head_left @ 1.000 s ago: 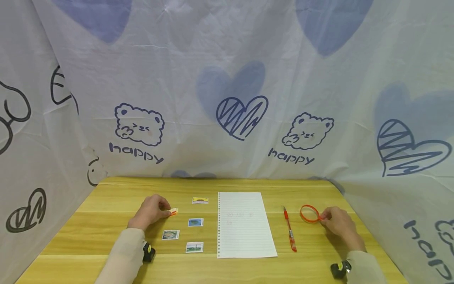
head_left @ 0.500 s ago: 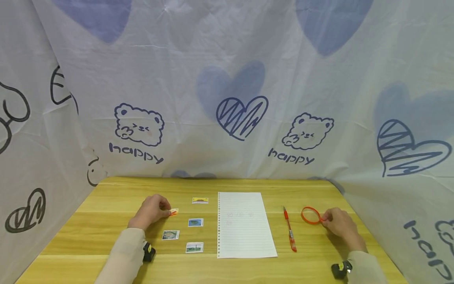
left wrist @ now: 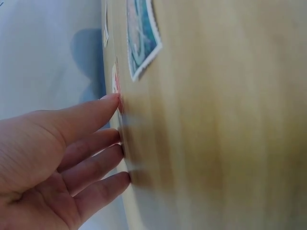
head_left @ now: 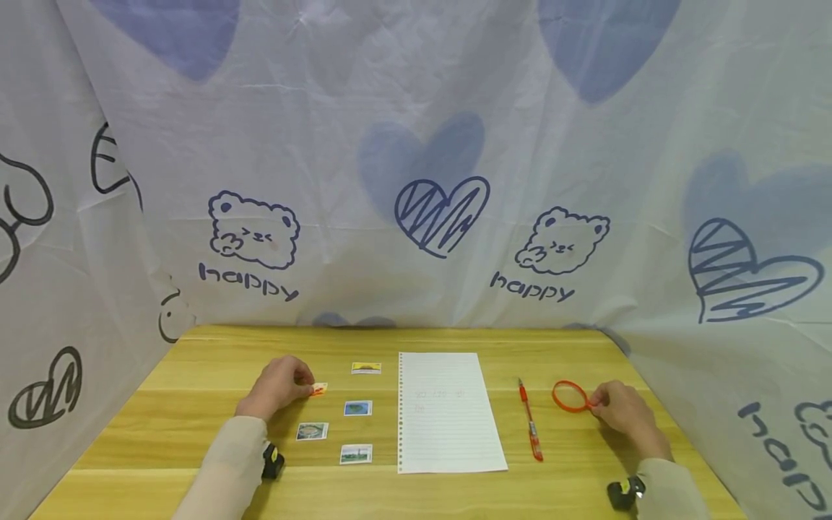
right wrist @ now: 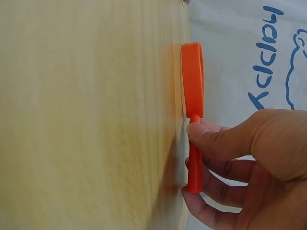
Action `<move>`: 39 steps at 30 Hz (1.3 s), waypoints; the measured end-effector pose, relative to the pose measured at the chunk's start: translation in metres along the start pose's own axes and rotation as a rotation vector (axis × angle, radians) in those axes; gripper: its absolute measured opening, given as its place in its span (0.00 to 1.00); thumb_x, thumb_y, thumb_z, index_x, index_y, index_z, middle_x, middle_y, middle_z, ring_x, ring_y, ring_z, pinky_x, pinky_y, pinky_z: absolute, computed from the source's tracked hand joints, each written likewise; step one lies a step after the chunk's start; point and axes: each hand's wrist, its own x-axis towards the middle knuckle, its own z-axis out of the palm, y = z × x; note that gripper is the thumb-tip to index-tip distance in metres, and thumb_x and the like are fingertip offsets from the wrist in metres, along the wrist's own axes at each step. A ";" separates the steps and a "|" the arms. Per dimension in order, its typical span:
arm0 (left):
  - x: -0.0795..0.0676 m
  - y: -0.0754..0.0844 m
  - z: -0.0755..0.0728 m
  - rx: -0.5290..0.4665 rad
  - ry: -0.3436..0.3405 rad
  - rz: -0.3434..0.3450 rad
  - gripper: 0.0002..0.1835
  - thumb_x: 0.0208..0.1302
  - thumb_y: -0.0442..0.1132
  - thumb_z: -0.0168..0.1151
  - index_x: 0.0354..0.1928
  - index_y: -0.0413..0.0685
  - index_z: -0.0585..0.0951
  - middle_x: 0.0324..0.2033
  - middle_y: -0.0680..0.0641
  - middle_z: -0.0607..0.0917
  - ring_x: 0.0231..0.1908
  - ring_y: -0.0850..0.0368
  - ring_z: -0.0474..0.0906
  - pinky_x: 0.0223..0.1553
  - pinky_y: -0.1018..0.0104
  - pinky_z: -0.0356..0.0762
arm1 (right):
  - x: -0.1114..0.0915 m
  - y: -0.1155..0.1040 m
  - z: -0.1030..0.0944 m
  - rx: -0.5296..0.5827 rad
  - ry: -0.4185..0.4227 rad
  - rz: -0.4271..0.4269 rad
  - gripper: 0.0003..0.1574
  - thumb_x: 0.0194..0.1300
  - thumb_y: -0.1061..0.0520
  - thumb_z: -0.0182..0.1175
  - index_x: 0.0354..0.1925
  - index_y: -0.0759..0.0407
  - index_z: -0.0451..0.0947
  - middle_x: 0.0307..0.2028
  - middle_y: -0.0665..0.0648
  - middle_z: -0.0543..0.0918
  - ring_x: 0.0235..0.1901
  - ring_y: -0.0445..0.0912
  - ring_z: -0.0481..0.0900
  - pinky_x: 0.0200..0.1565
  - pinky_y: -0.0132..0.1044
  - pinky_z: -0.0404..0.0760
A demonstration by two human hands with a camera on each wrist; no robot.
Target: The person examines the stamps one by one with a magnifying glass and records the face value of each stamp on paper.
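My left hand (head_left: 278, 384) holds a small red-and-cream postage stamp (head_left: 320, 390) by its left edge, low at the table. In the left wrist view the thumb is on the stamp (left wrist: 115, 81), other fingertips touch the wood, and the index finger is mostly hidden. My right hand (head_left: 622, 406) grips the handle of a red magnifying glass (head_left: 555, 397), thumb on one side and fingers on the other. In the right wrist view its round frame (right wrist: 193, 79) stands just off the tabletop, facing left of the hand in the head view.
More stamps lie flat: a yellow one (head_left: 367, 368), a blue one (head_left: 358, 408), a green one (head_left: 312, 431) and a landscape one (head_left: 356, 453). Lined paper (head_left: 448, 433) with faint writing lies mid-table, a red pen (head_left: 529, 419) to its right. Printed cloth (head_left: 390, 289) surrounds the table.
The magnifying glass and right hand have shifted very slightly right and toward the near edge. The left hand stays at the same stamp.
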 end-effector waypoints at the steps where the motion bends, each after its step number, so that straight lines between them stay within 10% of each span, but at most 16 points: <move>1: 0.001 -0.001 0.000 0.005 0.004 0.007 0.03 0.59 0.32 0.74 0.34 0.44 0.89 0.35 0.46 0.90 0.38 0.52 0.82 0.47 0.48 0.83 | 0.000 0.000 0.000 0.000 -0.001 0.001 0.03 0.58 0.63 0.70 0.31 0.60 0.84 0.28 0.54 0.86 0.31 0.47 0.79 0.34 0.42 0.76; 29: 0.006 0.002 0.004 0.088 0.017 0.006 0.04 0.60 0.35 0.74 0.38 0.47 0.91 0.39 0.43 0.90 0.41 0.49 0.84 0.45 0.45 0.84 | 0.000 0.004 -0.003 0.006 -0.052 0.035 0.03 0.58 0.64 0.69 0.32 0.61 0.83 0.30 0.56 0.84 0.32 0.49 0.77 0.35 0.42 0.75; 39: 0.003 0.002 0.002 0.074 -0.001 0.008 0.14 0.64 0.39 0.70 0.50 0.42 0.88 0.49 0.36 0.88 0.51 0.38 0.84 0.53 0.38 0.82 | -0.002 -0.029 -0.019 -0.005 -0.008 0.009 0.21 0.60 0.62 0.66 0.52 0.68 0.80 0.43 0.72 0.86 0.44 0.67 0.83 0.44 0.60 0.82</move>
